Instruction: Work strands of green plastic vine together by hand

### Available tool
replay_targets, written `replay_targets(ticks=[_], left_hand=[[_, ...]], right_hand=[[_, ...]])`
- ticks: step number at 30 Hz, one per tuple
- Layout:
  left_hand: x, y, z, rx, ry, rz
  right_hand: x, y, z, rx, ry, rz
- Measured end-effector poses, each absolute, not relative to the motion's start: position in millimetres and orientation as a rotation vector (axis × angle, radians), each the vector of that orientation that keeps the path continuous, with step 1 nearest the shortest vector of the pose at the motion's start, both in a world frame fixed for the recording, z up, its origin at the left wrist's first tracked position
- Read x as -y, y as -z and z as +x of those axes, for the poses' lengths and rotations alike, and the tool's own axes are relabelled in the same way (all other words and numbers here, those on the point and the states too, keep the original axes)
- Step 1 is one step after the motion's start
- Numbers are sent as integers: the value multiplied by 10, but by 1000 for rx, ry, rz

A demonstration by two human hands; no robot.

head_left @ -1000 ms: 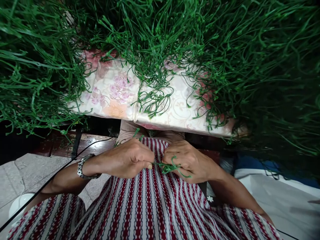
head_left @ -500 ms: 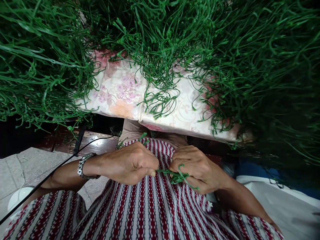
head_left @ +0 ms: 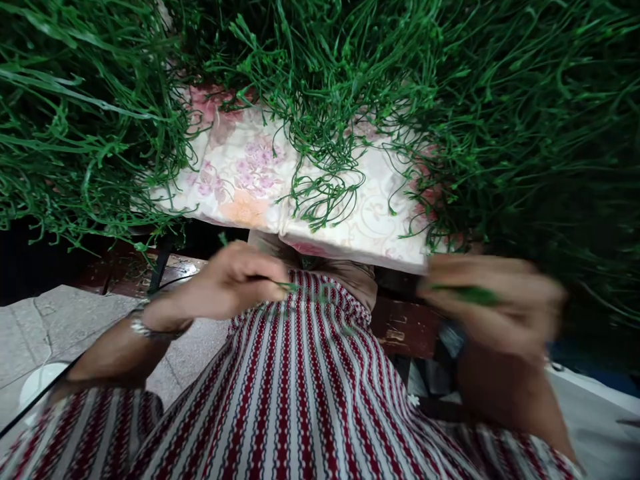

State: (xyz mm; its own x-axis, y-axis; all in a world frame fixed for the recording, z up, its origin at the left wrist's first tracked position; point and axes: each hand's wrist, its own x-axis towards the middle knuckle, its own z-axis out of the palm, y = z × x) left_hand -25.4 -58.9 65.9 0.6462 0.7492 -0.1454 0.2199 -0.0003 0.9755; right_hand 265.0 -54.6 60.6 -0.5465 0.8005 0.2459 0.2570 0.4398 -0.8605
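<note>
My left hand [head_left: 233, 283], with a metal watch [head_left: 153, 327] at the wrist, is closed above my lap. Thin green stems [head_left: 286, 287] stick out from between its thumb and forefinger, their ends smeared by motion. Farther right, near the front edge of the flowered cloth, my right hand [head_left: 495, 303] is blurred. Its fingers are curled round a small green bunch of stems [head_left: 473, 295]. A few loose stems [head_left: 327, 200] lie in curls on the flowered surface [head_left: 245, 207] in front of me.
Large heaps of green stems cover the left [head_left: 80, 133], the back [head_left: 340, 60] and the right [head_left: 525, 133] of the surface. A striped red and white garment [head_left: 300, 387] covers my lap. A black cable [head_left: 40, 400] and a white round object [head_left: 43, 387] are at lower left.
My hands were close together over my lap with green stems stretched between them. They have moved apart, the right hand far to the right and up, the left hand a little left and up.
</note>
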Motion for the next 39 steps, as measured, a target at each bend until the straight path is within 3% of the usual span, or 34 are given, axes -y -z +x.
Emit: replay_targets(ticks=[4, 15, 19, 27, 35, 39], left_hand=[[561, -573, -65, -953, -611, 1362], [559, -408, 84, -894, -628, 1193], [600, -361, 162, -997, -816, 1263], [654, -299, 239, -1109, -1063, 1348], [613, -274, 314, -786, -1048, 522], [614, -260, 358, -746, -1080, 397]], right_hand=[[473, -517, 2407, 2100, -1284, -770], [557, -173, 2061, 1877, -1214, -880], [589, -119, 1925, 1761, -1367, -923], [610, -96, 1861, 1808, -1345, -925], [563, -127, 1846, 1755, -1450, -703], [541, -105, 1851, 1794, -1387, -715]])
